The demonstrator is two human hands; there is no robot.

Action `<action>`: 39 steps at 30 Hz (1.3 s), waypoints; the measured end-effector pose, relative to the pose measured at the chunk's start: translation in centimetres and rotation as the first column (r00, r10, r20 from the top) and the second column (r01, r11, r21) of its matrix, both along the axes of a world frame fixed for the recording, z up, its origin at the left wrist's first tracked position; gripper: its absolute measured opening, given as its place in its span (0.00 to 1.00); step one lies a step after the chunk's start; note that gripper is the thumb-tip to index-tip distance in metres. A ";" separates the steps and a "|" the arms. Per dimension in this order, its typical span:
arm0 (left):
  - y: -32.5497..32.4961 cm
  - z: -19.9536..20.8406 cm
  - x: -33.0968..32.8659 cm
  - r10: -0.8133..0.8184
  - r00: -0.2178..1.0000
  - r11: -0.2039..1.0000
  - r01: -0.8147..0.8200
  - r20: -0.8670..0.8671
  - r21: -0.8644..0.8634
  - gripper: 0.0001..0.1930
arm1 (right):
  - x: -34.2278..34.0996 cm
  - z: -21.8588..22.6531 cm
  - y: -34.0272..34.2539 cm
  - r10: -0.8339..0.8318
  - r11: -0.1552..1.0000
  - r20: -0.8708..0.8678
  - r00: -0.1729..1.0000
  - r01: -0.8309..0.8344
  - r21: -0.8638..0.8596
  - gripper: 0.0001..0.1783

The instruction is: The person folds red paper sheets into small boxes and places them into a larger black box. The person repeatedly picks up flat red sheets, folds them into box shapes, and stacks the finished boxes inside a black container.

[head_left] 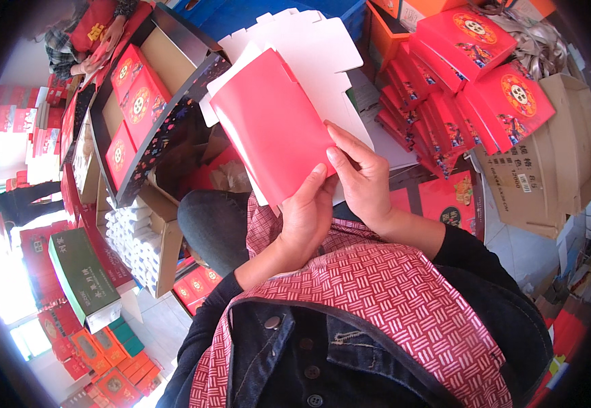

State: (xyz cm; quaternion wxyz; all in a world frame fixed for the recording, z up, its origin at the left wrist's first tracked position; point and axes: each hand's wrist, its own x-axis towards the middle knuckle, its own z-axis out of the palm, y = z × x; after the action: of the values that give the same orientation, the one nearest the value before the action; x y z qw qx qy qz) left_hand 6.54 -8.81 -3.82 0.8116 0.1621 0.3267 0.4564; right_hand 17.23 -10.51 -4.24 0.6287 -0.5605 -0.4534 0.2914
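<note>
A plain glossy red piece of cardboard (268, 122), flat and apparently folded, is held tilted in front of my apron. My left hand (308, 216) grips its lower edge, with the thumb on the upper face and the other fingers hidden beneath. At its lower right corner, my right hand (363, 173) pinches the edge between thumb and fingers. Just beyond it lie white die-cut cardboard blanks (333, 51) with tabbed edges, partly covered by the red piece.
A dark patterned tray (166, 129) on the left holds red printed boxes (144, 102). Below it stands a carton of white rolls (132, 245). More red boxes (476, 34) are heaped at right beside a brown carton (540, 170). Another person's hands (108, 41) work at upper left.
</note>
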 end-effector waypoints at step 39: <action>14.9 11.1 -3.5 -0.283 0.467 0.679 0.714 -0.838 0.169 0.10 | 2.5 3.8 6.1 0.384 0.857 -0.518 0.764 -0.503 -0.107 0.19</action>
State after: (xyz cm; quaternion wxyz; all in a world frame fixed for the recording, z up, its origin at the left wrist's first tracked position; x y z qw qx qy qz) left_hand 3.07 6.05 7.24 0.6238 0.6323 0.4369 0.1420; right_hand 19.71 -4.44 -0.47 0.5607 -0.4179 -0.3651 0.6146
